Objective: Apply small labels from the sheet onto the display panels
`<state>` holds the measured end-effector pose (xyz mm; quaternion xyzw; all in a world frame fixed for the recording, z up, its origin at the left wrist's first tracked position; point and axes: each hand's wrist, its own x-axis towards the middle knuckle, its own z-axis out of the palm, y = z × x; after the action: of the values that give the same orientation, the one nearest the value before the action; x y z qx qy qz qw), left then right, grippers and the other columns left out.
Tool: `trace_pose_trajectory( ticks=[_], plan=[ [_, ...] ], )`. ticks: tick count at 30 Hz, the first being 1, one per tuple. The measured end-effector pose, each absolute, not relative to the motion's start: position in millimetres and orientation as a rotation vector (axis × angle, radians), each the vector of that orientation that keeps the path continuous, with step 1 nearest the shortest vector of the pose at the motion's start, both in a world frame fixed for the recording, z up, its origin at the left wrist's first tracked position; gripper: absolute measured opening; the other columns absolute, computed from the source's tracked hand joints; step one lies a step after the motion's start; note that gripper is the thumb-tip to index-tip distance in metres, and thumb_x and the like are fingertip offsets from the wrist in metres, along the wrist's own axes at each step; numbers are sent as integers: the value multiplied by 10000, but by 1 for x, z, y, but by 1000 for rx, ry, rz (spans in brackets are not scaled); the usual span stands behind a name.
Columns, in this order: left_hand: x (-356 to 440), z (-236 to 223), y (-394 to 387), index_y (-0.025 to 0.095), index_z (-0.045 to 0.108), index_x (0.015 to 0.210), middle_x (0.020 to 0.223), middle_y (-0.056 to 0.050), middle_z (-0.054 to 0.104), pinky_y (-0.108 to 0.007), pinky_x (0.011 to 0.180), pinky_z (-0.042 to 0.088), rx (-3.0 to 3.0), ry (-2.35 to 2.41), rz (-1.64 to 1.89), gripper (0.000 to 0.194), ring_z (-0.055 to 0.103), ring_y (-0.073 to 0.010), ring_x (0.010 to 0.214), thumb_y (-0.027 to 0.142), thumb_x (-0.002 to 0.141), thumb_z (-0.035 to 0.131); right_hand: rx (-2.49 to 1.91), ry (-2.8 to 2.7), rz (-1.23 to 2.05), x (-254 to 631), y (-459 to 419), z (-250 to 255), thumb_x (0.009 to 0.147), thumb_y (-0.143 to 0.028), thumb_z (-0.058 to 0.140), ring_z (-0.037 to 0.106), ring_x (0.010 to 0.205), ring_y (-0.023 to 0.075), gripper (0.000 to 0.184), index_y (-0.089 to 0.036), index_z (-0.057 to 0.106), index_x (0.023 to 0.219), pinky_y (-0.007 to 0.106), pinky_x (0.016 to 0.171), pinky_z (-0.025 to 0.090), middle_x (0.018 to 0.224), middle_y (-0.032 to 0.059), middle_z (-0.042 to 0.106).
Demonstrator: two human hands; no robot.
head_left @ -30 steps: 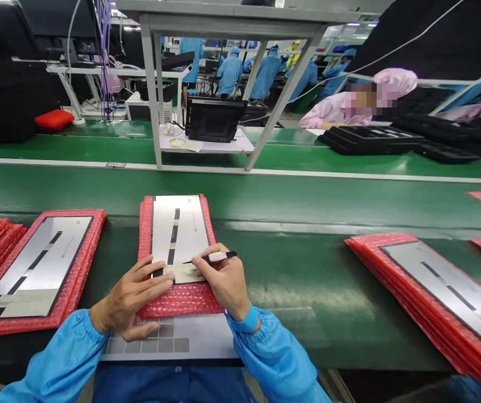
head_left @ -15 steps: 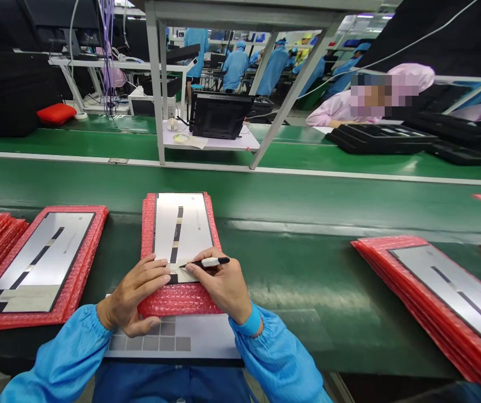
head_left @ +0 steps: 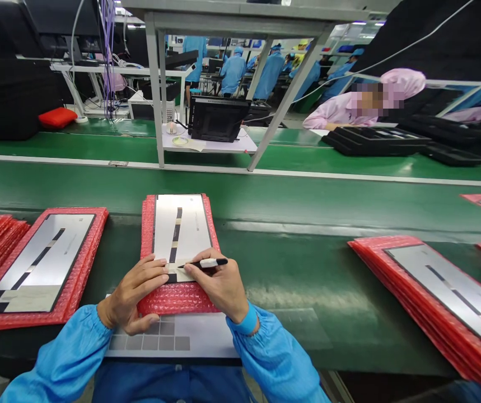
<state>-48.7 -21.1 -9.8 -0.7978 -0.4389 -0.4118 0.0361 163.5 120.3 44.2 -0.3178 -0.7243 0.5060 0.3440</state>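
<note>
A silver display panel (head_left: 185, 229) with a dark strip down its middle lies on a red bubble-wrap stack (head_left: 177, 299) in front of me. My left hand (head_left: 137, 291) rests its outstretched fingers on the panel's lower left corner, thumb spread toward the sheet below. In my right hand (head_left: 221, 282) is a slim black-and-white pen-like tool (head_left: 213, 262), pinched between thumb and fingers. Its thin tip points left, at the pale tape strip (head_left: 185, 273) along the panel's lower end. My fingers partly cover that strip. Whether the tip touches it I cannot tell.
Under the stack's near edge lies a white sheet with grey squares (head_left: 204, 336). Similar panels on red wrap stand left (head_left: 51, 257) and right (head_left: 454, 285). A metal frame (head_left: 154, 112) rises beyond the bench. Across the line sits a person in pink (head_left: 332, 115) beside black trays (head_left: 370, 140).
My right hand has shifted left along the tape strip, carrying the tool tip closer to my left fingers. My left hand stays on the panel's corner. The view has shifted slightly.
</note>
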Motion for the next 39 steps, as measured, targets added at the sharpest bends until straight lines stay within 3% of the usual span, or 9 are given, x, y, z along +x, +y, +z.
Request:
trace_pose_trajectory(
  ticks=[6,9,12,15,19,25,30,39],
  plan=[
    [-48,-7,-21,104,489,1523,1362,-224,669,-631,1142,468,-2457,-1321,-1302,652,602,-382,1356,465,981,528,-859,-1814,1316,162,119,45,833,-360,806,673,608,196,165,-235,718,771,289,582,522,695,17,730],
    [-50,-7,-23,155,601,1420,1274,-174,709,-594,1082,525,-2313,-1430,-1484,582,631,-373,1309,533,984,527,-862,-1723,1352,166,120,46,818,-369,823,667,628,201,188,-227,712,768,289,588,520,697,20,719],
    [-54,-5,-24,224,727,1195,1097,-92,739,-506,993,560,-1900,-1787,-1664,356,686,-309,1130,474,965,622,-886,-1585,1339,177,125,48,843,-415,805,669,659,209,221,-220,707,816,298,611,526,734,32,720],
    [-58,0,-22,208,742,1128,944,-48,713,-373,843,558,-1651,-2088,-1695,212,678,-216,897,325,973,657,-835,-1492,1286,192,132,47,965,-448,660,685,794,225,268,-216,684,833,327,745,542,853,63,741],
    [-60,4,-13,173,719,1146,860,-28,722,-274,672,538,-1505,-2432,-1766,302,679,-169,735,417,985,646,-880,-1639,1229,208,136,44,1023,-403,532,586,731,192,296,-217,660,833,302,711,467,760,12,637],
    [-64,6,5,154,684,1007,667,-1,686,-239,547,482,-1328,-2677,-1882,478,640,-161,578,617,885,671,-1074,-1953,1243,213,132,38,898,-460,672,393,578,149,268,-195,658,857,290,592,351,595,-71,412],
    [-63,18,13,174,691,823,732,-43,725,-258,573,484,-1286,-2708,-1849,454,646,-177,622,626,844,659,-1104,-1952,1358,213,137,32,831,-462,708,466,604,161,276,-194,645,849,299,621,397,618,-60,493],
    [-49,38,20,209,701,797,735,-9,707,-261,642,441,-1200,-2626,-1743,288,618,-167,661,496,824,715,-1116,-1981,1434,211,147,34,762,-458,755,519,611,168,294,-188,645,799,305,614,416,629,-31,578]
  ],
)
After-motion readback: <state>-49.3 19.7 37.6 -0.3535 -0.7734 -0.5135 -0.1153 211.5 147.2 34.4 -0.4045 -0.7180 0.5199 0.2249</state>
